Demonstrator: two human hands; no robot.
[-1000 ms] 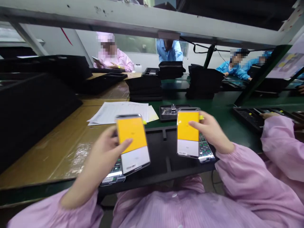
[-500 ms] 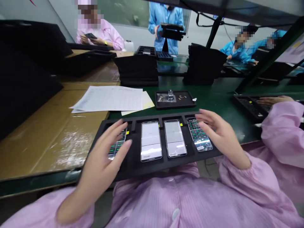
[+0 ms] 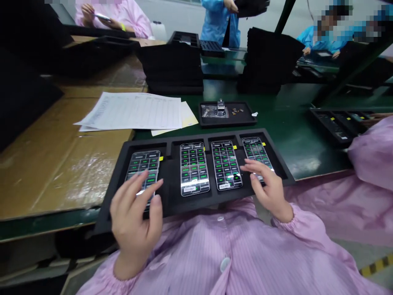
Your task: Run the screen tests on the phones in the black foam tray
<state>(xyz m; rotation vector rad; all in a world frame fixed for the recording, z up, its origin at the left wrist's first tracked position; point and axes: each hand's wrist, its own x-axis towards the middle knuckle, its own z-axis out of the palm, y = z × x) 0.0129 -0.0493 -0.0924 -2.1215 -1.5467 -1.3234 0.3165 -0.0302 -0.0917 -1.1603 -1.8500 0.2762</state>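
Observation:
A black tray (image 3: 172, 205) lies before me, its compartments holding several smartphones. My left hand (image 3: 135, 213), fingers apart, hovers over the leftmost smartphone (image 3: 142, 162) and hides its lower part. Over the lower edge of the rightmost smartphone (image 3: 256, 149) is my right hand (image 3: 267, 184), also open. Between the hands lie a second smartphone (image 3: 194, 168) and a third smartphone (image 3: 226, 164). All the screens show a dark grid with green text. Whether any fingertip touches glass I cannot tell.
Behind the tray sit a small black parts tray (image 3: 215, 120) and paper sheets (image 3: 132, 112). Stacks of black trays (image 3: 175, 69) rise farther back. At right, a co-worker's pink sleeve (image 3: 373, 151) reaches toward another tray (image 3: 331, 129). More people work across the bench.
The two middle screens have gone from white to the dark green-text grid. My right hand has moved left and nearer my body. The camera view has tilted down.

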